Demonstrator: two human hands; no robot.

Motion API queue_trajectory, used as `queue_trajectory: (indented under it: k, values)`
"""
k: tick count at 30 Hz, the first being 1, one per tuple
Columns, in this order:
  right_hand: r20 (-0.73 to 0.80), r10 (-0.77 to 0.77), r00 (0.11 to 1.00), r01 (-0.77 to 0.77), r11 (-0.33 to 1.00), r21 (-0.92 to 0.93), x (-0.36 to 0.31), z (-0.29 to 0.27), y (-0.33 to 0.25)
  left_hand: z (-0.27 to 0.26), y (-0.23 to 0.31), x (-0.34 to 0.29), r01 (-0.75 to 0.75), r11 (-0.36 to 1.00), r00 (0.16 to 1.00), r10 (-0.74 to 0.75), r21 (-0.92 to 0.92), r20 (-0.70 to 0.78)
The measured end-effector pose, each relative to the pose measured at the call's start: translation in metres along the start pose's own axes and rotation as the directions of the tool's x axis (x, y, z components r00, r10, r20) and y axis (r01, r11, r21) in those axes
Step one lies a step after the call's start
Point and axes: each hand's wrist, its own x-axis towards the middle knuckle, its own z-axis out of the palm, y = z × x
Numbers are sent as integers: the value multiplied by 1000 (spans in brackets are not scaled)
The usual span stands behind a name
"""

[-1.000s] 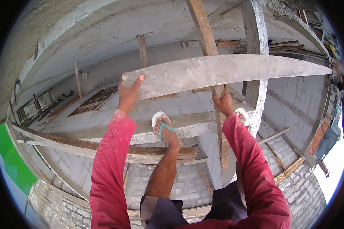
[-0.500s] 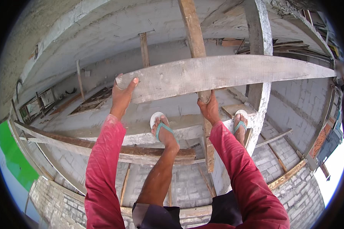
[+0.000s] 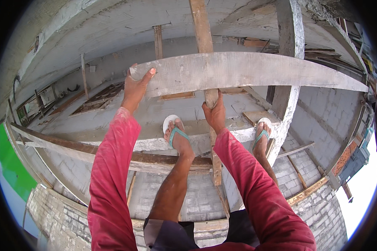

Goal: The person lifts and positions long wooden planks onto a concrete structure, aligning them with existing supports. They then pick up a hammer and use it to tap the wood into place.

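Observation:
A long, weathered wooden plank lies crosswise in front of me, its right end tapering in the wide view. My left hand is closed on the plank's left end, thumb over the front face. Just below the plank's lower edge, my right hand grips a narrow wooden post, its fingers partly hidden. The post runs up past the plank and down below my hand. My feet in sandals stand apart on a concrete ledge.
A rough concrete column rises right of the post. Timber beams cross at the lower left, above a grey block surface farther down. A wooden frame lies at the left, and loose boards are stacked at the far right.
My right hand and the post have shifted left relative to the ledge and column. The plank sits slightly higher in view, with my left hand still on its end.

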Motion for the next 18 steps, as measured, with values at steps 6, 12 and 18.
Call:
queue_trajectory:
  k: [6, 12, 18]
  values:
    - [19, 50, 999, -51, 998, 39, 9, 1, 1, 8, 12, 1, 60, 998, 998, -61, 13, 23]
    - [40, 66, 997, -67, 997, 24, 7, 2, 3, 1, -12, 3, 24, 998, 1000, -23, 65, -7]
    - [102, 62, 993, -60, 998, -18, 11, -1, 15, 2, -16, 8, 26, 998, 1000, -26, 55, 8]
